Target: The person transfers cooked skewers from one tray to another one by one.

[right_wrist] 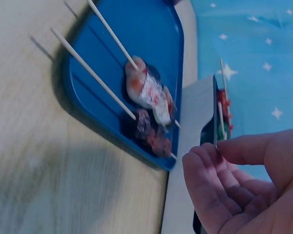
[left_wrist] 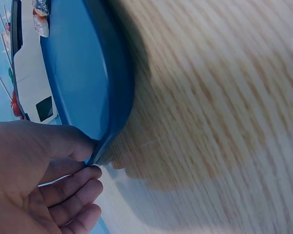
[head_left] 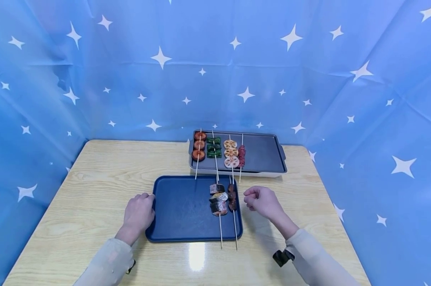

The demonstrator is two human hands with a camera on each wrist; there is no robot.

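Both fish skewer (head_left: 218, 201) and brown-chunk skewer (head_left: 231, 195) overhang blue tray (head_left: 183, 210); your left hand (head_left: 139, 212) pinches its left rim: tilting could slide them. Right hand (head_left: 263, 202) empty, loosely curled, beside it.

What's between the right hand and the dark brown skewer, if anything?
Just the low right rim of the blue tray; nothing else visible stands between the right hand and the dark brown skewer.
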